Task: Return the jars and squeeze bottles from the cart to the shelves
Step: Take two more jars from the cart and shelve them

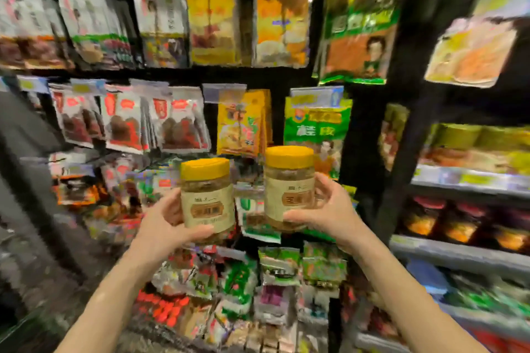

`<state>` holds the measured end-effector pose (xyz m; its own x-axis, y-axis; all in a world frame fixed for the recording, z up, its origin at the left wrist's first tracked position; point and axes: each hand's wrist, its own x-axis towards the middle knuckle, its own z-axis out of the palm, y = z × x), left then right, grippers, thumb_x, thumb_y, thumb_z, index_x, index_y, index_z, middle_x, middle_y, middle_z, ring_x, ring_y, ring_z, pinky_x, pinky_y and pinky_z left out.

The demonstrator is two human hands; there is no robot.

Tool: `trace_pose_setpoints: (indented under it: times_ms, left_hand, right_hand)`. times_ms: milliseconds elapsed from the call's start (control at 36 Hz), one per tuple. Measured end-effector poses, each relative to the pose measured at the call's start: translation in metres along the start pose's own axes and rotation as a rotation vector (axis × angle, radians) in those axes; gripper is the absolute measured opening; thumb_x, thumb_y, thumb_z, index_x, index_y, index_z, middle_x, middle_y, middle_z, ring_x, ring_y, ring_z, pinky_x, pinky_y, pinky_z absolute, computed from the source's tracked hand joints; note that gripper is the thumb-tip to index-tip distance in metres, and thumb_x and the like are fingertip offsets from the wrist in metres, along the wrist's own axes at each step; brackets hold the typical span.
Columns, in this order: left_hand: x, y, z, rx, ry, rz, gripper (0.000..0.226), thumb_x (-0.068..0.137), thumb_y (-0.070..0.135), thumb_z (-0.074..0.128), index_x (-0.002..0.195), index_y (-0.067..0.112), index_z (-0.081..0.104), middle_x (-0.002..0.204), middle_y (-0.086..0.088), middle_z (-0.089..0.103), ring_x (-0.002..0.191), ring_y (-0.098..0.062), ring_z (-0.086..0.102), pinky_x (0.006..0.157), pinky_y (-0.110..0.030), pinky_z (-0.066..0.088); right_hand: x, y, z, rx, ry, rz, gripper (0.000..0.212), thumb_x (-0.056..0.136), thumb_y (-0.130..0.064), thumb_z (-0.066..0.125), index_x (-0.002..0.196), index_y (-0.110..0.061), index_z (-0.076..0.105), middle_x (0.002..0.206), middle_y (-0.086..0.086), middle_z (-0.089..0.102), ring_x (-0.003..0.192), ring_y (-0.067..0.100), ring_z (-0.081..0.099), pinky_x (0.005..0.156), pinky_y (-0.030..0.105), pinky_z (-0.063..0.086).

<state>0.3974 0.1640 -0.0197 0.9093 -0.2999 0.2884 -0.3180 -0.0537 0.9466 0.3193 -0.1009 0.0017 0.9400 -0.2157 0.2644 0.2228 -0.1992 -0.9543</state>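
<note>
I hold two like jars upright in front of a rack of hanging packets. Each is clear plastic with a yellow lid and a beige label over brownish contents. My left hand [166, 221] grips the left jar [207, 198] from its left side and underneath. My right hand [329, 209] grips the right jar [289, 186] from its right side, a little higher than the other. The jars are a short gap apart and do not touch. The cart is out of sight.
Hanging snack packets [172, 120] fill the rack ahead. A black upright post [407, 112] divides it from shelves [470, 180] on the right that carry yellow-lidded jars [459, 135] and dark red-lidded jars [424, 215]. The whole frame is blurred.
</note>
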Motion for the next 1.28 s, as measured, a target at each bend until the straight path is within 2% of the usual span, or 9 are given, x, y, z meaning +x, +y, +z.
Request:
trace_pose_setpoints:
  times_ms: [111, 195, 389, 528, 695, 861, 973, 1167, 1278]
  left_hand:
    - [0.006, 0.015, 0.062, -0.027, -0.156, 0.036, 0.094, 0.015, 0.060, 0.088, 0.099, 0.027, 0.062, 0.089, 0.015, 0.075, 0.083, 0.000, 0.069, 0.069, -0.012, 0.052]
    - [0.008, 0.029, 0.116, -0.074, -0.288, 0.070, 0.097, 0.014, 0.058, 0.088, 0.102, 0.028, 0.061, 0.088, 0.016, 0.075, 0.082, 0.001, 0.069, 0.070, -0.013, 0.053]
    - [-0.002, 0.063, 0.246, -0.185, -0.549, 0.110, 0.099, 0.007, 0.060, 0.087, 0.096, 0.024, 0.061, 0.082, 0.018, 0.075, 0.076, 0.001, 0.069, 0.065, -0.011, 0.053]
    - [-0.023, 0.092, 0.342, -0.206, -0.733, 0.149, 0.095, 0.014, 0.050, 0.091, 0.101, 0.025, 0.062, 0.091, 0.013, 0.075, 0.085, -0.004, 0.070, 0.067, -0.016, 0.054]
    - [-0.058, 0.122, 0.454, -0.249, -0.855, 0.166, 0.099, 0.011, 0.050, 0.091, 0.103, 0.025, 0.062, 0.096, 0.009, 0.075, 0.087, -0.010, 0.071, 0.068, -0.019, 0.056]
    - [-0.096, 0.149, 0.552, -0.288, -0.906, 0.185, 0.093, 0.017, 0.053, 0.091, 0.103, 0.035, 0.060, 0.099, 0.017, 0.073, 0.090, -0.003, 0.069, 0.071, -0.020, 0.053]
    - [-0.114, 0.163, 0.605, -0.296, -0.914, 0.200, 0.082, 0.031, 0.030, 0.095, 0.105, 0.030, 0.061, 0.099, 0.015, 0.073, 0.092, -0.005, 0.069, 0.069, -0.017, 0.054]
    - [-0.113, 0.176, 0.674, -0.300, -0.930, 0.187, 0.096, 0.021, 0.051, 0.091, 0.111, 0.033, 0.059, 0.108, 0.010, 0.071, 0.103, -0.007, 0.066, 0.088, -0.030, 0.052]
    - [-0.103, 0.181, 0.707, -0.271, -0.931, 0.197, 0.101, 0.027, 0.046, 0.092, 0.119, 0.030, 0.056, 0.114, 0.008, 0.069, 0.106, -0.007, 0.064, 0.092, -0.033, 0.050]
  right_hand:
    - [-0.049, -0.007, -0.058, -0.042, 0.195, 0.031, 0.066, 0.046, -0.010, 0.090, 0.103, -0.025, 0.060, 0.102, -0.001, 0.071, 0.092, 0.011, 0.069, 0.080, 0.025, 0.055]
    - [-0.088, -0.017, -0.103, -0.071, 0.327, 0.057, 0.075, 0.042, -0.019, 0.090, 0.110, -0.021, 0.059, 0.104, -0.002, 0.069, 0.092, 0.009, 0.068, 0.073, 0.020, 0.054]
    - [-0.181, -0.032, -0.200, -0.168, 0.603, 0.063, 0.058, 0.052, -0.002, 0.088, 0.095, -0.026, 0.059, 0.092, -0.008, 0.070, 0.077, -0.006, 0.067, 0.065, 0.011, 0.051]
    - [-0.243, -0.043, -0.266, -0.193, 0.786, 0.053, 0.071, 0.037, -0.030, 0.087, 0.103, -0.023, 0.063, 0.101, 0.002, 0.073, 0.094, 0.015, 0.069, 0.080, 0.028, 0.056]
    - [-0.310, -0.056, -0.351, -0.245, 0.880, 0.042, 0.063, 0.051, -0.006, 0.088, 0.108, -0.019, 0.062, 0.099, 0.000, 0.075, 0.093, 0.014, 0.071, 0.075, 0.022, 0.055]
    - [-0.357, -0.062, -0.439, -0.304, 0.930, 0.051, 0.062, 0.053, -0.002, 0.088, 0.107, -0.018, 0.061, 0.096, -0.003, 0.075, 0.090, 0.010, 0.071, 0.070, 0.017, 0.054]
    - [-0.373, -0.065, -0.489, -0.330, 0.936, 0.050, 0.065, 0.050, -0.006, 0.089, 0.108, -0.018, 0.060, 0.096, -0.001, 0.074, 0.090, 0.010, 0.071, 0.071, 0.019, 0.055]
    - [-0.373, -0.066, -0.562, -0.364, 0.916, 0.056, 0.058, 0.055, -0.005, 0.086, 0.105, -0.020, 0.061, 0.093, -0.005, 0.074, 0.085, 0.006, 0.071, 0.067, 0.014, 0.054]
    - [-0.359, -0.057, -0.600, -0.375, 0.908, 0.064, 0.066, 0.047, -0.022, 0.087, 0.108, -0.021, 0.061, 0.101, -0.003, 0.073, 0.091, 0.009, 0.070, 0.072, 0.021, 0.057]
